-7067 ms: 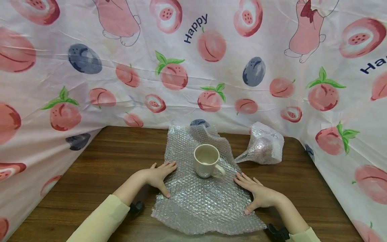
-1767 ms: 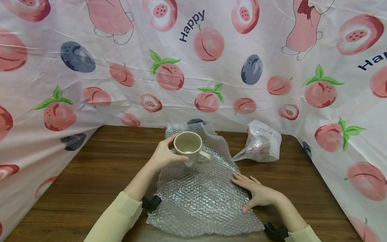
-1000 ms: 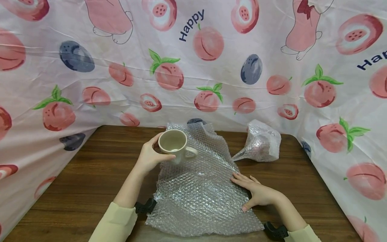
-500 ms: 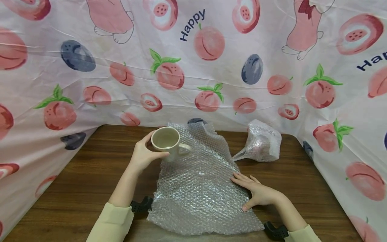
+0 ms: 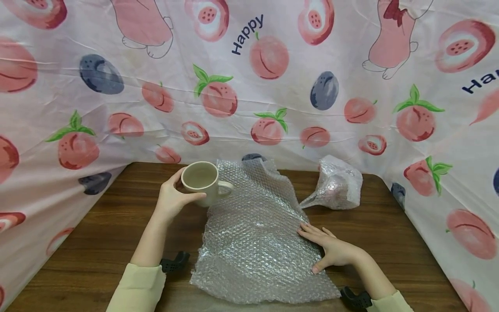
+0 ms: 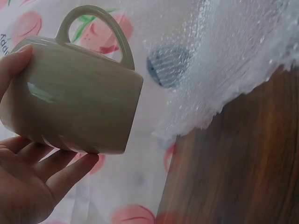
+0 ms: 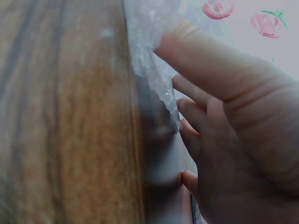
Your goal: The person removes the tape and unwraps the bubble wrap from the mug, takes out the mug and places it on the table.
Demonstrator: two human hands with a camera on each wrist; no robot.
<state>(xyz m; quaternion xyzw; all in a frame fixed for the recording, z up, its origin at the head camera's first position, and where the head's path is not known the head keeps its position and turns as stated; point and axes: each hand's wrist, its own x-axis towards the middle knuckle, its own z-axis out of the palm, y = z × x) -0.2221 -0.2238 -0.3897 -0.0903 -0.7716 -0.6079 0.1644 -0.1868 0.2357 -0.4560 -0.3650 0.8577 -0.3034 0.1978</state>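
A cream mug (image 5: 200, 177) is held up by my left hand (image 5: 171, 197) over the left edge of the bubble wrap (image 5: 257, 242). Thumb and fingers grip the mug's body from the left, and its handle points right. The left wrist view shows the mug (image 6: 74, 98) from the side, fingers (image 6: 70, 175) along one side and thumb on the other. My right hand (image 5: 331, 247) rests with spread fingers on the right edge of the sheet. In the right wrist view that hand (image 7: 233, 126) touches the rim of the wrap (image 7: 149, 56).
Another bundle of bubble wrap (image 5: 337, 184), with something reddish inside, lies at the back right of the wooden table (image 5: 113, 229). A peach-printed cloth (image 5: 156, 78) hangs behind and along both sides. A black strap device (image 5: 175, 262) sits on each wrist.
The mug stood on the middle of the bubble wrap at first. My left hand took hold of it, lifted it and moved it left. The right hand has stayed in place.
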